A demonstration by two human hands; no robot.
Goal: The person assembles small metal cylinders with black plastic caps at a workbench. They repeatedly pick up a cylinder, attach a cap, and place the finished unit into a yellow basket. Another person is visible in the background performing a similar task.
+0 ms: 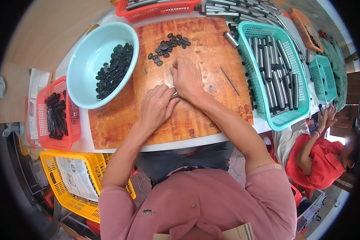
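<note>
My left hand [158,105] is closed around a short metal tube [175,95] low over the wooden board [164,130]. Just beyond it, my right hand [188,78] has its fingers curled in, and what they hold, if anything, is hidden. A loose pile of small black oval caps [165,47] lies on the board past my hands. More black caps [114,70] fill one side of the light blue basin [82,66] at the left. To the right of my hands a thin metal rod [230,81] rests on the board.
At the right, a teal basket [264,112] holds metal tubes with black ends. Many tubes [244,8] lie at the back beside a red basket [160,11]. A red basket [72,128] of black parts and yellow crates [52,180] are left. A person in red [316,160] works at far right.
</note>
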